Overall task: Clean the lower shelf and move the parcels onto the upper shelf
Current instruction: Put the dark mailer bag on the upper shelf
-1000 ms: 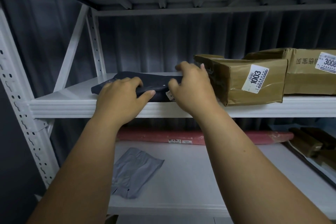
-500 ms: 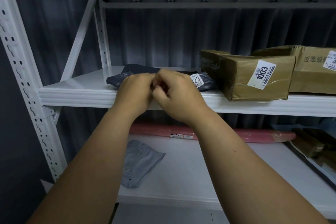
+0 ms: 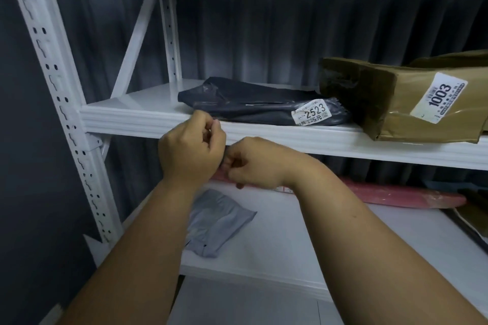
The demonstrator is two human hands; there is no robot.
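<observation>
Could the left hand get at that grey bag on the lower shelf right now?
Probably yes. The left hand looks empty and the grey bag lies just below it, in the open near the lower shelf's front, nothing on it.

Dim, cool light leaves the curtain (image 3: 264, 42) shadowed, the white shelf edge (image 3: 290, 137) brightest, the frame edges bowed, and the hands perhaps slightly motion-blurred.
</observation>
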